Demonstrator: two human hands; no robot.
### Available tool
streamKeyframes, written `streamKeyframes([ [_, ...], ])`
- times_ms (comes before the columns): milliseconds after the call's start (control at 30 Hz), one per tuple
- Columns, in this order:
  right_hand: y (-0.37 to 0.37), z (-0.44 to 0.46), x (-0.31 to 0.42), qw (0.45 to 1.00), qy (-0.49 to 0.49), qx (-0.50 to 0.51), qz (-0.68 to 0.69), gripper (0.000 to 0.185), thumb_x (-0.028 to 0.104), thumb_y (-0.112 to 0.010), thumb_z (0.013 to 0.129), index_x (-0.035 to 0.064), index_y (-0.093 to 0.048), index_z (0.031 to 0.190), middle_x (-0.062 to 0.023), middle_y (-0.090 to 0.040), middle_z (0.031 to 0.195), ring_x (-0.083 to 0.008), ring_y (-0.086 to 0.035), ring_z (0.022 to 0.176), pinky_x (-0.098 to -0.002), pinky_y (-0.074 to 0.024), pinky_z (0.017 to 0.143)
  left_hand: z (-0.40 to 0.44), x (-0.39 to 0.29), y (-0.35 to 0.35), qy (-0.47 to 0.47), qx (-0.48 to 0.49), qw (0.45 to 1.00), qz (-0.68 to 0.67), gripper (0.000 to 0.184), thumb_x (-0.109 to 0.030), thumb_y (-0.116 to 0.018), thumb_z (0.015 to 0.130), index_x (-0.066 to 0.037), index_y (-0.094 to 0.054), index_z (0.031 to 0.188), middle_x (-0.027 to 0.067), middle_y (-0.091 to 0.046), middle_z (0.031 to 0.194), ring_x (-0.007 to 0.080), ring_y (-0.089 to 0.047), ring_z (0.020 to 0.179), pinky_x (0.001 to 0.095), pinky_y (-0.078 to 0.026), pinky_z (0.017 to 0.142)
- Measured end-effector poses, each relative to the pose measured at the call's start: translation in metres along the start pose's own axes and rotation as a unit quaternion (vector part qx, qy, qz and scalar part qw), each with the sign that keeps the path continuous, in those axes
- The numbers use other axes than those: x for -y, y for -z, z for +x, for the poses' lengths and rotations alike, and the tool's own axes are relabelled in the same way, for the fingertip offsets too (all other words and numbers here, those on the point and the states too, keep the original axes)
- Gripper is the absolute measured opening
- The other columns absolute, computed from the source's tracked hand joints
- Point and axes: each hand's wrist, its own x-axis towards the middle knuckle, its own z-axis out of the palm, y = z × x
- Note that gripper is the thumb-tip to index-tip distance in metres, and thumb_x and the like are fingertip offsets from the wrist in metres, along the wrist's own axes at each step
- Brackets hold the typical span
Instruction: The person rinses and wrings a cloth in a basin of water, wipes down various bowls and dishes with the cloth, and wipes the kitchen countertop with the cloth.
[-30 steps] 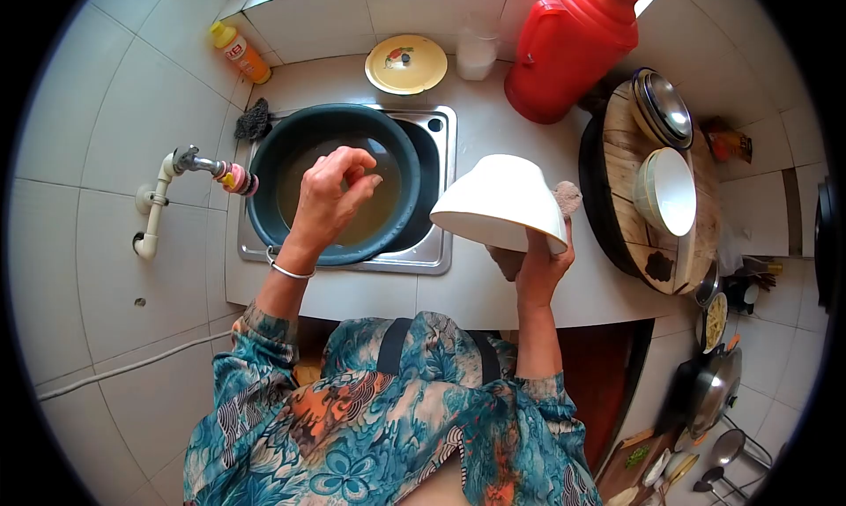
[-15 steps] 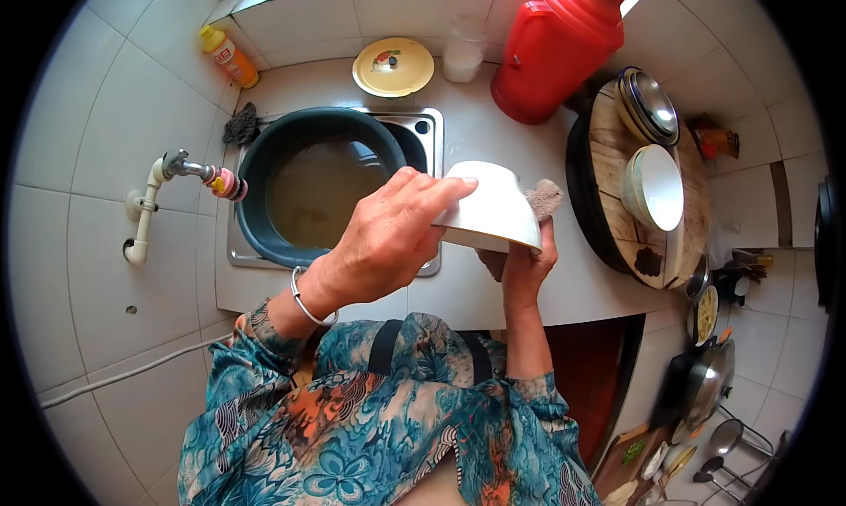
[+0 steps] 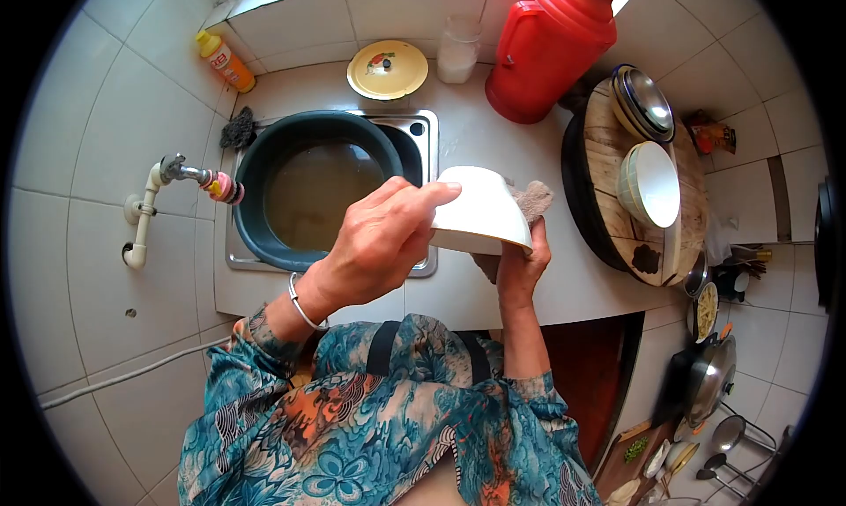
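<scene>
A white bowl [image 3: 477,208] is tilted on its side between my two hands, just right of the sink. My left hand [image 3: 381,233], with a silver bangle at the wrist, is closed on the bowl's left edge, thumb along its outside. On the other side my right hand [image 3: 525,264] presses a greyish-brown cloth [image 3: 534,199] against the bowl; part of the cloth shows below the rim too. The bowl hides most of the right fingers. Beyond my left hand, a dark green basin [image 3: 249,228] with cloudy water stands in the steel sink [image 3: 430,145].
A tap [image 3: 181,168] juts from the left wall. Behind the sink are a yellow lid [image 3: 388,70], a glass [image 3: 459,48] and a red thermos [image 3: 551,52]. Stacked bowls [image 3: 654,186] and metal basins [image 3: 650,99] stand on a round wooden board [image 3: 608,136] at right.
The bowl, cloth and both hands have shifted very slightly left in view, along with the surroundings. My grip on the bowl looks the same.
</scene>
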Motion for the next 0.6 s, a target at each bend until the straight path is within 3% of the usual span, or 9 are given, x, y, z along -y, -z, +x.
streamKeyframes([
  [67,0.0,0.0,-0.002,1.0,0.013,-0.006,-0.005,0.04,0.021,-0.059,0.093,-0.0019,-0.054,0.125,-0.0085,-0.064,0.114,-0.0176,-0.059,0.107,-0.0318,-0.045,0.093,-0.01,0.004,0.005,0.014,-0.013,1.0,-0.02,0.056,0.012,-0.066,0.071,-0.003,-0.054,0.124,0.0056,-0.057,0.075,0.0173,-0.058,0.069,0.0299,-0.05,0.063],
  [233,0.007,0.0,-0.013,0.999,-0.016,-0.047,-0.012,0.039,0.023,-0.063,0.09,-0.0018,-0.058,0.12,-0.007,-0.065,0.106,-0.0163,-0.059,0.1,-0.0302,-0.0453,0.089,-0.028,0.029,0.023,0.176,-0.084,0.98,0.038,0.026,0.006,-0.063,0.08,-0.003,-0.064,0.105,0.0065,-0.06,0.079,0.015,-0.06,0.071,0.0246,-0.049,0.064],
  [400,0.009,0.001,-0.02,0.998,-0.02,-0.052,-0.023,0.037,0.023,-0.064,0.089,-0.002,-0.059,0.116,-0.0057,-0.065,0.101,-0.0143,-0.058,0.094,-0.0286,-0.0451,0.086,-0.055,0.075,0.026,0.121,-0.051,0.963,0.237,0.03,0.012,-0.058,0.078,-0.001,-0.061,0.105,0.0078,-0.06,0.084,0.0182,-0.061,0.073,0.0255,-0.051,0.066],
  [500,0.007,0.001,-0.017,0.999,-0.016,-0.044,-0.024,0.036,0.023,-0.064,0.089,-0.0018,-0.059,0.115,-0.0054,-0.065,0.1,-0.0138,-0.058,0.095,-0.0284,-0.0452,0.086,-0.06,0.07,0.029,0.243,-0.018,0.961,0.132,0.039,0.017,-0.053,0.073,-0.001,-0.059,0.107,0.0085,-0.06,0.086,0.0212,-0.062,0.077,0.0275,-0.052,0.068],
  [600,0.005,0.001,-0.018,0.999,-0.014,-0.038,-0.036,0.036,0.022,-0.064,0.089,-0.0016,-0.059,0.115,-0.0052,-0.065,0.1,-0.0137,-0.058,0.094,-0.028,-0.0451,0.085,-0.061,0.079,0.028,0.166,-0.031,0.972,0.164,0.04,0.018,-0.051,0.072,-0.001,-0.059,0.106,0.009,-0.058,0.083,0.0212,-0.061,0.077,0.0285,-0.051,0.066],
])
